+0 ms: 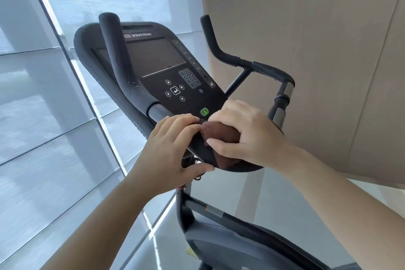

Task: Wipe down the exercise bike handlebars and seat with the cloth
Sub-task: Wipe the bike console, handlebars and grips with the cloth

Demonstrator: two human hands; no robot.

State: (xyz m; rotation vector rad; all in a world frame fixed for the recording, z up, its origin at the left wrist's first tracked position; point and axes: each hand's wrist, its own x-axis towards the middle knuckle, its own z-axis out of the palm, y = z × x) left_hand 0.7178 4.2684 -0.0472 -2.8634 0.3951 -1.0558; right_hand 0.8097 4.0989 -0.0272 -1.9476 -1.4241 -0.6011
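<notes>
Brown cloth: bunched in the right hand, pressed on the low edge of the console.
Grip: right hand fingers and thumb curl round the cloth; the left hand, just beside it, grips the console edge, thumb under.
Surface: black and smooth, dark screen, green button near the hands.
Bars: black handlebars stick up on both sides.
Room: pale blinds left, tan wall right, shiny grey floor below.
</notes>
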